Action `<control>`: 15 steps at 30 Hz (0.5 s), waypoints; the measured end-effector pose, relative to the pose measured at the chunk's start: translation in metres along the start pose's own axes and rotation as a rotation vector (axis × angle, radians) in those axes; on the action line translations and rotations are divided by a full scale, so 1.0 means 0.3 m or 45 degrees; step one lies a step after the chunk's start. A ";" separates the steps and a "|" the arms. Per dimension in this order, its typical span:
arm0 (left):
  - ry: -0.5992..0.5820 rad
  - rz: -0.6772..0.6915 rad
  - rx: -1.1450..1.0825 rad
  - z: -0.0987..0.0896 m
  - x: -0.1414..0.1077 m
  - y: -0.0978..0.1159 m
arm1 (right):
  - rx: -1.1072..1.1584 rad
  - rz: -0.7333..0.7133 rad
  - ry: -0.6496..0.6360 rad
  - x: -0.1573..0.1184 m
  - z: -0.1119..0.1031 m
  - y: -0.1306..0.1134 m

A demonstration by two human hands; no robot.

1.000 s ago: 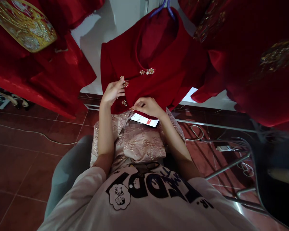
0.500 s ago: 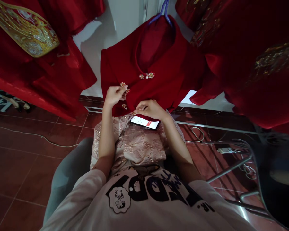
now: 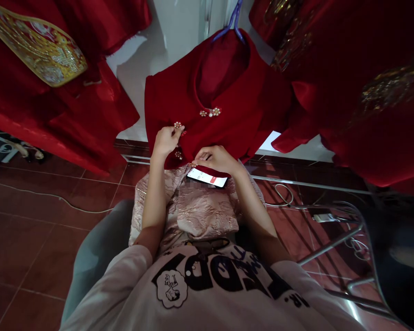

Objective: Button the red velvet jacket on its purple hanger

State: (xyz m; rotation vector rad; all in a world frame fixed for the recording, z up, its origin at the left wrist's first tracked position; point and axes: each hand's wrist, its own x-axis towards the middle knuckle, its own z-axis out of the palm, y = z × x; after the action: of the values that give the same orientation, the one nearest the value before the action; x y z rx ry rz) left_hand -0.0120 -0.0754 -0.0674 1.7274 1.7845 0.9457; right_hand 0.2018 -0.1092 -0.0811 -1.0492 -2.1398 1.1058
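A red garment (image 3: 234, 124) hangs before me on a purple hanger (image 3: 232, 28), its neck opening facing up. Pearl-and-gold flower clasps (image 3: 214, 112) fasten below the collar. My left hand (image 3: 165, 140) pinches one flower clasp (image 3: 178, 125) on the garment's left side, thumb and forefinger together. Under that hand, another flower ornament (image 3: 178, 155) shows on the cloth. My right hand (image 3: 218, 158) is closed on the garment's lower edge, its fingertips beside a beaded clasp (image 3: 192, 165). Whether a needle or thread is in either hand cannot be made out.
A lit phone (image 3: 207, 177) lies on pink brocade cloth (image 3: 207, 214) across my lap. Red embroidered garments (image 3: 60, 53) hang at both sides. A metal-framed chair (image 3: 331, 246) stands at right, near cables (image 3: 284, 195) on the tiled floor.
The hanging garment and both hands appear slightly lower in the picture. Each hand keeps its hold on the garment.
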 end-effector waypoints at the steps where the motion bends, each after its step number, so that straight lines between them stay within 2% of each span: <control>1: 0.002 0.031 0.029 0.000 0.002 -0.004 | -0.003 0.000 0.000 0.000 -0.001 0.000; 5: -0.043 0.115 0.154 -0.007 0.001 -0.009 | -0.026 0.005 -0.009 -0.005 -0.011 0.000; 7: -0.132 0.160 0.139 -0.011 -0.013 0.013 | -0.047 0.030 -0.032 -0.014 -0.027 0.002; 9: -0.203 0.295 0.049 -0.009 -0.032 0.054 | -0.069 0.046 -0.063 -0.028 -0.052 0.003; 12: -0.149 0.586 -0.043 0.005 -0.046 0.137 | -0.084 0.020 -0.052 -0.063 -0.108 0.003; 15: -0.029 0.769 0.092 0.022 -0.020 0.207 | -0.082 0.036 0.079 -0.110 -0.174 -0.003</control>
State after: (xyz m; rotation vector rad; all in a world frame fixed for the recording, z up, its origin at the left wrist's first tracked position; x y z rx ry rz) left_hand 0.0344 -0.0825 -0.0256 2.3746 1.3045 1.0883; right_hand 0.2578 -0.1132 -0.0552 -1.1313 -2.1305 1.0100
